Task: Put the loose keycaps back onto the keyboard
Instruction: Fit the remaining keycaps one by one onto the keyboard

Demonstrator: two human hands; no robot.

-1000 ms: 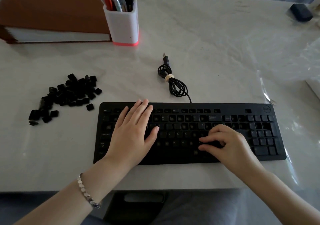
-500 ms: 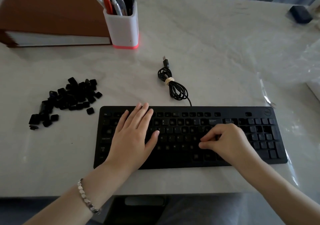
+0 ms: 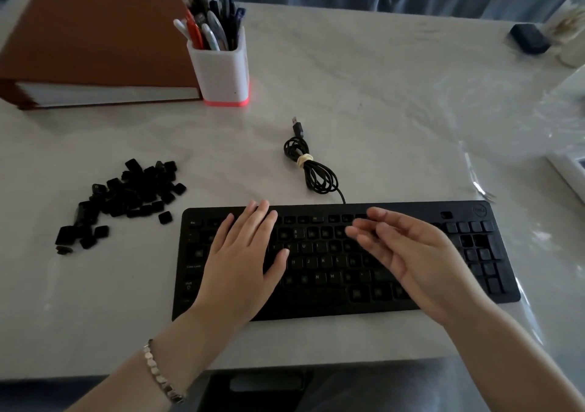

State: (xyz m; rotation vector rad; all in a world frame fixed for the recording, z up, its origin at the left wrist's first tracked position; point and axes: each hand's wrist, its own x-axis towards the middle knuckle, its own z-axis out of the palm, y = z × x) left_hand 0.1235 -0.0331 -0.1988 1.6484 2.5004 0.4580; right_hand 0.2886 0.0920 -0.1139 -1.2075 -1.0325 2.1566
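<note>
We had our left hand (image 3: 240,262) flat on the keyboard (image 3: 345,308), and our right hand (image 3: 414,253) hovered open and apparently empty. The loose keycaps (image 3: 126,194) lay beyond the left hand, nearer it. Only bare table (image 3: 380,95) stood between; the cable (image 3: 311,171) lay clear.

Silver link bracelet (image 3: 160,377), prob. metal
</note>
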